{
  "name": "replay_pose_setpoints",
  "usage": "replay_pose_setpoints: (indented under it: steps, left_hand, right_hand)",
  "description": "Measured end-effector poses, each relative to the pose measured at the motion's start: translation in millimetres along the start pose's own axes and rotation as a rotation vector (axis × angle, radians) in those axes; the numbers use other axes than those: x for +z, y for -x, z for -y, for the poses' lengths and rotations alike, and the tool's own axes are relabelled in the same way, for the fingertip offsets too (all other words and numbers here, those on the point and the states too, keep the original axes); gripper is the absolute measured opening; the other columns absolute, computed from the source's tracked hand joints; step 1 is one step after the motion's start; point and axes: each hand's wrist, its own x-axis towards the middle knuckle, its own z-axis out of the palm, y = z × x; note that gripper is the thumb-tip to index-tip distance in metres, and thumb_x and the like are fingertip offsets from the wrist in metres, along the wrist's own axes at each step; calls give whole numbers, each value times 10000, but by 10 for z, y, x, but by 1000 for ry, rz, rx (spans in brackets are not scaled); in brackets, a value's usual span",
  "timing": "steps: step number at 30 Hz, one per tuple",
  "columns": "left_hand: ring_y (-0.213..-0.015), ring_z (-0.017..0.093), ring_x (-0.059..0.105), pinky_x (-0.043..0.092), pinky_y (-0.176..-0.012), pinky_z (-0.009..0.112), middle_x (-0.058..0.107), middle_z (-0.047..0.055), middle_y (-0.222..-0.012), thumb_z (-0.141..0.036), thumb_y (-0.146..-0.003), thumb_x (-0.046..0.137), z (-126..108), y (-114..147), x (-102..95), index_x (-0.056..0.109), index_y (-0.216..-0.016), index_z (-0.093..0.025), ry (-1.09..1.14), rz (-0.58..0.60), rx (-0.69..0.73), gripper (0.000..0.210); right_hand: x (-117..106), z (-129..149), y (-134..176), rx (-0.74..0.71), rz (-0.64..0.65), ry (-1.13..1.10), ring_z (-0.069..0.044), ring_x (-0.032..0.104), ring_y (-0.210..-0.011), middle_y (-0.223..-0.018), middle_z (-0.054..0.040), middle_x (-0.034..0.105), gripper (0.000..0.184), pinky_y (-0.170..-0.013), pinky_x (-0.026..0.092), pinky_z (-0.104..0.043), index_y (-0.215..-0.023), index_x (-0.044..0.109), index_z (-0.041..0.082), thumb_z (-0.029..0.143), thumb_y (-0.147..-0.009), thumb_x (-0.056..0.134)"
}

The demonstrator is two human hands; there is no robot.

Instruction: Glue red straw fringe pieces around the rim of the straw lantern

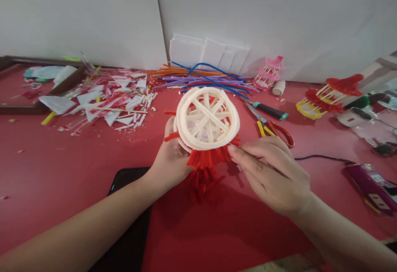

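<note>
A round cream-coloured frame [208,118], with crossed spokes like a wheel and made of what look like pipe cleaners, is held up in front of me. Red pipe cleaner pieces [206,159] fan out below its rim, and more red pieces [202,181] lie on the table under it. My left hand [173,160] grips the frame from its left and underneath; some of its fingers are hidden behind the rim. With thumb and fingers pinched, my right hand [276,172] holds the end of a red piece at the frame's lower right edge.
Behind the frame lie orange, purple and blue pipe cleaners [201,79]. Scraps and sticks [118,98] are heaped at left, beside a brown-edged tray [46,108]. Scissors [273,129], a cutter [269,110], small paper towers [325,96] and a purple power strip [370,187] sit at right. A black phone-like slab [130,230] lies under my left arm.
</note>
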Motion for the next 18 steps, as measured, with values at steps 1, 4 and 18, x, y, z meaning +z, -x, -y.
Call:
replay_pose_setpoints:
  steps: [1, 4, 18]
  left_hand:
    - [-1328, 358, 463, 358, -1133, 504, 622, 142, -1287, -323, -620, 841, 8, 3, -7, 623, -1147, -201, -17, 9, 14, 583]
    - [-1294, 356, 502, 407, -1099, 503, 612, 140, -1303, -301, -627, 836, 8, 5, -2, 606, -1190, -208, 41, 53, -14, 615]
    - [-1310, 342, 487, 475, -1045, 459, 648, 125, -1254, -255, -625, 823, -95, -8, 37, 562, -1248, -215, 77, 151, -42, 677]
  right_hand:
    - [0, -6, -4, -8, -16, 16, -118, 578, -694, -749, -2, 659, 211, -615, 516, -270, -940, 711, 211, 61, -796, 673]
    - [5, -60, 20, -63, -65, 94, -112, 561, -706, -760, 13, 657, 166, -634, 509, -254, -858, 719, 240, 119, -749, 752]
    - [-23, -163, 131, -79, -48, 75, -151, 546, -831, -867, 10, 650, 256, -732, 491, -294, -892, 708, 299, 167, -696, 805]
